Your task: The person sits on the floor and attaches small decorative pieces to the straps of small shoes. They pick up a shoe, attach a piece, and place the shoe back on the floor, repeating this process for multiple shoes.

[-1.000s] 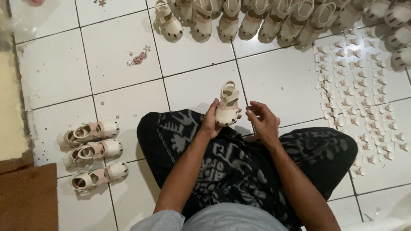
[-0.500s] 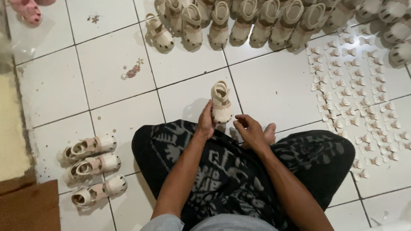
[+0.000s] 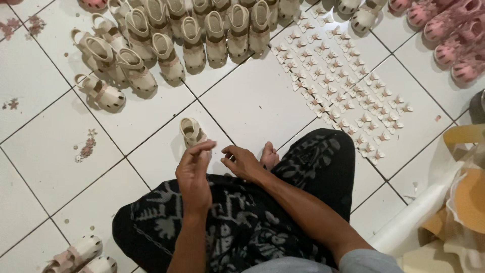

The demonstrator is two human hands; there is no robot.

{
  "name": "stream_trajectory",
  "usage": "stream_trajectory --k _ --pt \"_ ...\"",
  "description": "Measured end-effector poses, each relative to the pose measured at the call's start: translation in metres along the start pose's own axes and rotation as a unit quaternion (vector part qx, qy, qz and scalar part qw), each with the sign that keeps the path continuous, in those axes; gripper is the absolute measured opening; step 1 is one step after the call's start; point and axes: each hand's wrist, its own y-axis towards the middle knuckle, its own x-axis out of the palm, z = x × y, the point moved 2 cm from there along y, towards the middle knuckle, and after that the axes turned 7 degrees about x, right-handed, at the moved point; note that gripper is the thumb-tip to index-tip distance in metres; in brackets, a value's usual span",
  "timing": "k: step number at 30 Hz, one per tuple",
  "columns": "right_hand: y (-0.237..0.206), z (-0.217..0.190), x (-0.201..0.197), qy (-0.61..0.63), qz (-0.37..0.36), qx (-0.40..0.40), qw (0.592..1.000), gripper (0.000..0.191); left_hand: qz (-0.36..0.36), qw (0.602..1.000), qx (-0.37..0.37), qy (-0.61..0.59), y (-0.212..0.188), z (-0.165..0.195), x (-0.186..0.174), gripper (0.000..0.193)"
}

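Observation:
I sit cross-legged on a white tiled floor in dark patterned trousers [image 3: 242, 222]. My left hand [image 3: 194, 174] pinches the heel end of a small cream child's sandal [image 3: 192, 132], which points away from me, low over the tile just past my knee. My right hand [image 3: 242, 161] hovers right beside it with curled fingers, thumb and forefinger close together. Whether anything small sits between them is hidden.
Rows of cream sandals [image 3: 202, 40] line the floor ahead. A grid of small cream bow ornaments [image 3: 343, 86] lies to the right, with pink shoes [image 3: 449, 35] beyond. More sandals [image 3: 81, 255] sit at bottom left. A white roll [image 3: 419, 217] and plastic bag are at the right.
The sandal has come down from in front of me towards the floor. My right hand has dropped away from it, and my view has shifted right and closer.

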Motion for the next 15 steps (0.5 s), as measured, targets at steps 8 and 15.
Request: stream_trajectory --k 8,15 --pt "-0.005 -0.009 -0.006 0.002 -0.013 -0.003 1.000 0.042 -0.275 0.949 -0.113 -0.106 -0.022 -0.051 0.126 0.016" --pt "-0.009 -0.002 -0.011 0.020 0.013 -0.031 0.999 0.039 -0.188 0.955 -0.200 -0.113 0.000 -0.200 0.147 0.011"
